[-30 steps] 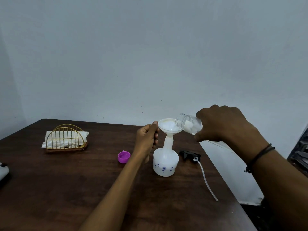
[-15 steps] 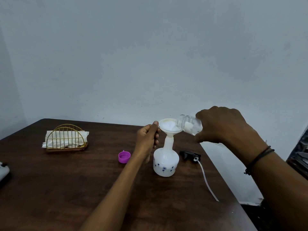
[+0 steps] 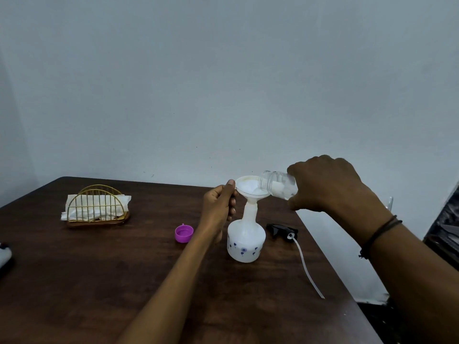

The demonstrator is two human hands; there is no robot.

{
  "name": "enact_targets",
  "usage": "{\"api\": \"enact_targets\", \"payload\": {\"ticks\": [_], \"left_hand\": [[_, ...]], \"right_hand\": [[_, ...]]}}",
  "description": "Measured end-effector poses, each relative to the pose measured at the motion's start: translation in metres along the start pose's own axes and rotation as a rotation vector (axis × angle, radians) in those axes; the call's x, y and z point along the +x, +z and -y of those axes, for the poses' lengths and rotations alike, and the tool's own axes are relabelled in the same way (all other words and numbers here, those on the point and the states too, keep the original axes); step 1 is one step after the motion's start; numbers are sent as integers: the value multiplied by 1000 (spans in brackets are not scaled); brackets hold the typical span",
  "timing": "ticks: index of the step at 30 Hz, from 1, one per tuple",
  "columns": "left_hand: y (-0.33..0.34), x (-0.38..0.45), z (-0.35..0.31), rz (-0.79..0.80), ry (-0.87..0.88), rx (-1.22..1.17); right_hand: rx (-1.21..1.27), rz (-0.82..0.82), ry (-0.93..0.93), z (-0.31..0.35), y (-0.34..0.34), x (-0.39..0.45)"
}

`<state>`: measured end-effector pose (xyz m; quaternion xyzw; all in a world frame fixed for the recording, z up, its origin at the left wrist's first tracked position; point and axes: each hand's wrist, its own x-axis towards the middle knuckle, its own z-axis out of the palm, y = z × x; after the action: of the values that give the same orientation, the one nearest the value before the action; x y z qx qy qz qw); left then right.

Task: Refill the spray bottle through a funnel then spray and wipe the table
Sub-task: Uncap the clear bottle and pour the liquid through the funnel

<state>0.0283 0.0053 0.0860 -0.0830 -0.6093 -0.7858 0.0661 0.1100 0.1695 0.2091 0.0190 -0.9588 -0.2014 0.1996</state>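
Observation:
A white spray bottle (image 3: 246, 240) with small blue flowers stands on the dark wooden table (image 3: 99, 274). A white funnel (image 3: 249, 188) sits in its neck, white liquid inside. My left hand (image 3: 218, 207) pinches the funnel's left rim. My right hand (image 3: 325, 186) grips a clear bottle (image 3: 275, 185), tipped with its mouth over the funnel's right edge. The black spray head (image 3: 280, 229) with its white tube (image 3: 308, 266) lies on the table right of the spray bottle.
A purple cap (image 3: 184, 233) lies open side up left of my left forearm. A gold wire holder with white napkins (image 3: 95, 207) stands at the far left. A white and black object (image 3: 5, 256) shows at the left edge. The table's right edge runs close by the tube.
My right hand has tilted and shifted very slightly with the clear bottle; otherwise nothing has visibly moved.

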Motion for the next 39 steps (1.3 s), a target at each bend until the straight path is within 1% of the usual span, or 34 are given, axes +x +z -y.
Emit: {"api": "enact_targets", "payload": {"ticks": [17,26,39], "left_hand": [[0,1,1,-2,10,15],[-1,0,1,-1,3,14],[1,-3,-1,-1,2,6]], "right_hand": [[-42,36,27,2,-3,-1],[-61,11,23,4,-4,-2],[-98,-169,7,11,4,-2]]}}
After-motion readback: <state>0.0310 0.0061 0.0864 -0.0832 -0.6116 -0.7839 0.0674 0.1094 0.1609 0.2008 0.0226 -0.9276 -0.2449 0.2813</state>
